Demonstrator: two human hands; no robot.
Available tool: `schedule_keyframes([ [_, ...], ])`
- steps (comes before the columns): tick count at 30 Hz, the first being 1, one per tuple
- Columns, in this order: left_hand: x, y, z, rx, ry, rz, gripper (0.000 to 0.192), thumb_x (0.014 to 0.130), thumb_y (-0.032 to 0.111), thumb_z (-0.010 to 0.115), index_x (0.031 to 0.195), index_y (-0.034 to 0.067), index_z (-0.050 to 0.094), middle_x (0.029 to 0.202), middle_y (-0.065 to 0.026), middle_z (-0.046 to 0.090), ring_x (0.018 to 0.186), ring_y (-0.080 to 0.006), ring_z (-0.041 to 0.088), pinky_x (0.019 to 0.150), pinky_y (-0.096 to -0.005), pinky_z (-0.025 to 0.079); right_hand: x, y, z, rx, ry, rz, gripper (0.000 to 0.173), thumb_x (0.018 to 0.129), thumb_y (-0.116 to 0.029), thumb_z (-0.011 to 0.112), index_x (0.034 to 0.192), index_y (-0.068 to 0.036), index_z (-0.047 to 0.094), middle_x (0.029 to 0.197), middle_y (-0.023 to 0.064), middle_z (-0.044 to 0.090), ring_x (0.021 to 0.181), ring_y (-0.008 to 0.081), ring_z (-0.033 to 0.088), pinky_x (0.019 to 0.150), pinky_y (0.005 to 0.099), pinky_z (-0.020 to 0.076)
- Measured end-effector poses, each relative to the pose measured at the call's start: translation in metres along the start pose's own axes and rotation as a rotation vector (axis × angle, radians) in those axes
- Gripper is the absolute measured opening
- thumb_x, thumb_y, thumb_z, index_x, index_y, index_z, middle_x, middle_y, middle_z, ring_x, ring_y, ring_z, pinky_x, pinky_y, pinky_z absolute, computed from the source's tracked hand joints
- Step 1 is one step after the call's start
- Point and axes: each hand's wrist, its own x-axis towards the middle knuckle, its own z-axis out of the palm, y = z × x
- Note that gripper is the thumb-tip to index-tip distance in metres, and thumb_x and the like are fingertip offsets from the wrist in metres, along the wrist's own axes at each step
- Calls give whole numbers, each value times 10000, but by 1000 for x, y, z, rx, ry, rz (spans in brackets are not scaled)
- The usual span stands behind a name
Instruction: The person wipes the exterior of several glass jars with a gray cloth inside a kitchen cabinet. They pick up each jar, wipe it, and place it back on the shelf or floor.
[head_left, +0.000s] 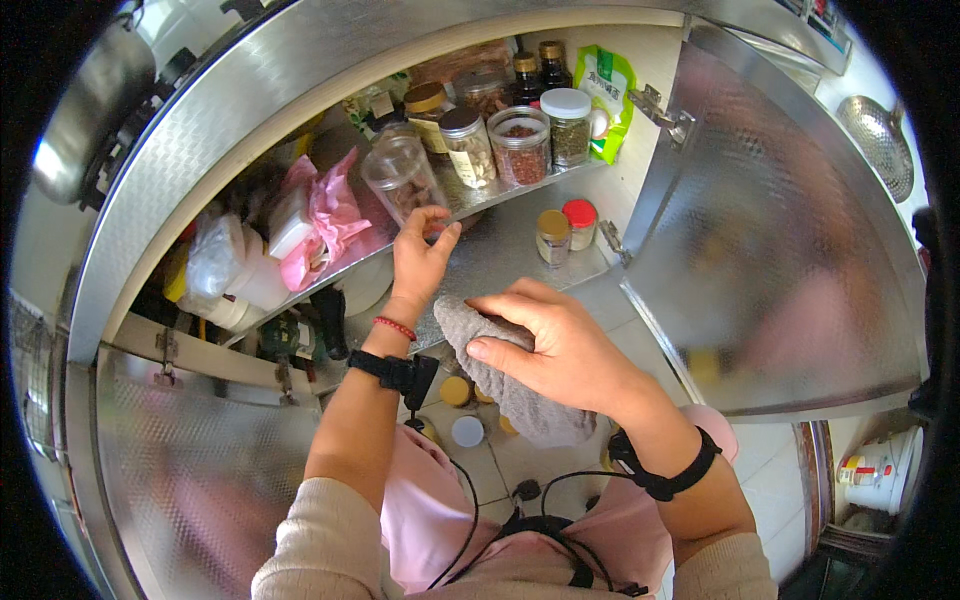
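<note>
My left hand (422, 259) is at the front edge of the upper cabinet shelf, its fingers at the base of a clear plastic jar (401, 176) with brown contents, which leans to the left; whether it grips the jar is hard to tell. In my right hand (551, 349) is a grey cloth (517, 382), held below the shelf. Right of the clear jar stand a dark-lidded jar of pale pieces (470, 154), an open-looking jar of red-brown contents (520, 150) and a white-lidded jar of green contents (568, 127).
A pink plastic bag (330, 217) and white containers (251, 274) crowd the shelf's left. Two small jars, one gold-lidded (553, 236) and one red-lidded (580, 223), stand on the lower level. Metal cabinet doors hang open at right (780, 247) and left (202, 465). Several lidded jars (468, 431) stand on the floor.
</note>
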Motion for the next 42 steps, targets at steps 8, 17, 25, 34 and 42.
schedule_keyframes([
  [8, 22, -14, -10, 74, -160, -25, 316, 853, 158, 745, 1101, -3, 635, 1082, -83, 640, 977, -165, 591, 865, -303, 480, -8, 6, -4, -2, 31, -3, 406, 884, -324, 702, 1160, -28, 671, 921, 173, 612, 853, 361, 632, 753, 416, 507],
  [17, 7, -4, -17, -255, -204, -135, 206, 931, 144, 662, 1079, 1, 673, 976, -51, 714, 882, -150, 658, 847, -276, 504, -11, 8, -15, -79, 7, 0, 353, 908, -205, 717, 1178, 14, 656, 951, 92, 630, 876, 175, 603, 795, 305, 478],
  [25, -68, -67, -32, 213, -925, -532, 316, 849, 256, 714, 1043, 13, 663, 905, -47, 671, 801, -133, 615, 748, -297, 510, -5, 10, -33, 276, 135, 201, 339, 979, -261, 653, 1188, 5, 665, 988, -23, 659, 894, 51, 569, 819, 228, 467],
  [34, -196, -138, -6, 714, -1010, -650, 1075, 620, 381, 894, 1487, 54, 349, 1405, -236, 450, 1288, -400, 469, 1065, -467, 421, -7, 29, -37, 286, 303, 205, 359, 974, -302, 658, 1172, -4, 684, 913, -60, 629, 818, 23, 502, 728, 204, 421],
  [42, -259, -173, 10, 785, -769, -552, 845, 620, 277, 879, 1377, 194, 511, 1318, -208, 490, 1172, -444, 545, 996, -465, 492, -10, 27, -36, 230, 258, 154, 351, 968, -268, 665, 1192, 3, 675, 949, -32, 672, 877, 37, 576, 782, 216, 474],
])
